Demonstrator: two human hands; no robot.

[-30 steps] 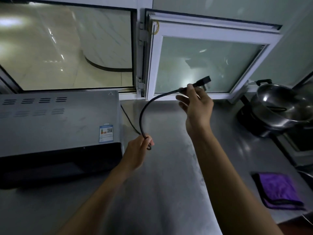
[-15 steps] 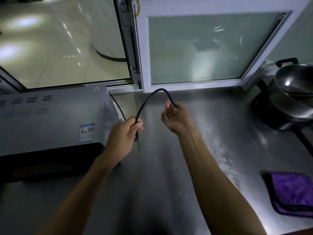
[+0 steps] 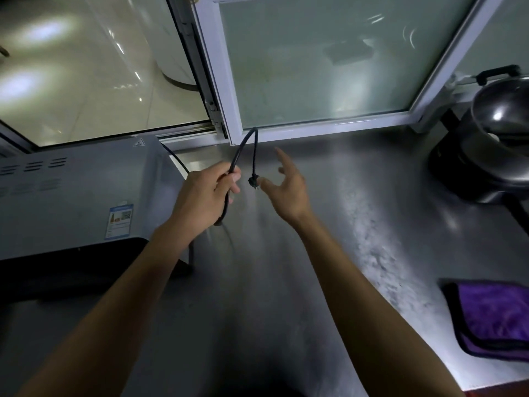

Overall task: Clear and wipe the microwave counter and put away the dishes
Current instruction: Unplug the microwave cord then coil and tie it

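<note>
Stainless steel makes up the counter (image 3: pixel 329 224), which fills the lower and middle part of the frame, with a pale smeared streak running down its right half. The grey microwave (image 3: pixel 71 196) stands on it at the left, its dark front toward the bottom left, a blue-and-white sticker (image 3: pixel 119 220) on its top near the right edge. Behind the counter, along the top of the frame, a white-framed window sash (image 3: pixel 315 67) with frosted glass stands swung inward; to its left the opening shows a glossy tiled floor. At the right edge a steel pot (image 3: pixel 498 138) with a black-handled lid sits on a dark burner. In the lower right corner a folded purple cloth (image 3: pixel 492 316) lies flat on the counter. The left hand (image 3: pixel 200 196), centre of the frame just right of the microwave, is clenched around the black power cord (image 3: pixel 239 156), which rises from the fist, arches over before the sash's lower rail and hangs down to its plug (image 3: pixel 253 180). The right hand (image 3: pixel 289 190) is released, fingers spread and relaxed, thumb tip just beside the dangling plug; whether it touches cannot be told.
</note>
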